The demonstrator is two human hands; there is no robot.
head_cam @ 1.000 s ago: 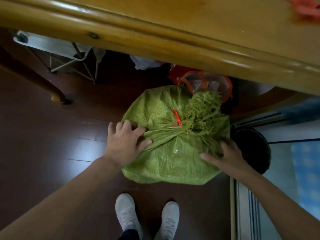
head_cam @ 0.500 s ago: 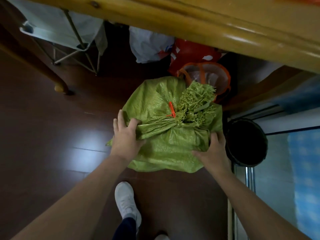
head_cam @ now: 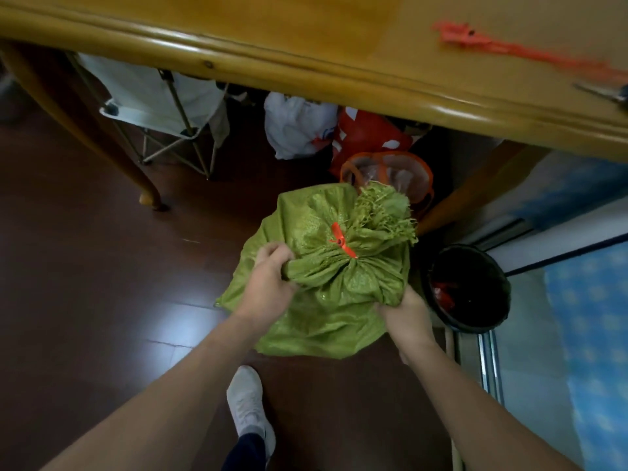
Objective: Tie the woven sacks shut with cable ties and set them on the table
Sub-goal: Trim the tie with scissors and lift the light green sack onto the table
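A green woven sack (head_cam: 326, 300) sits low over the dark wooden floor, its neck bunched and closed by an orange cable tie (head_cam: 342, 240), with the frayed mouth sticking up to the right. My left hand (head_cam: 270, 280) grips a fold of the fabric on the sack's left side. My right hand (head_cam: 406, 312) grips the fabric at its lower right. The yellow wooden table (head_cam: 306, 32) runs across the top of the view, with loose orange cable ties (head_cam: 509, 45) lying on it at the right.
A black bin (head_cam: 470, 287) stands right of the sack. Under the table are white and red plastic bags (head_cam: 306, 127), an orange-rimmed bag (head_cam: 387, 171) and a folding chair (head_cam: 163, 107). A table leg (head_cam: 149, 195) stands at left. My white shoe (head_cam: 248, 406) is below the sack.
Both hands went from lying flat on the sack's sides to gripping bunched fabric. The view tipped up, and the table top with its ties came into sight.
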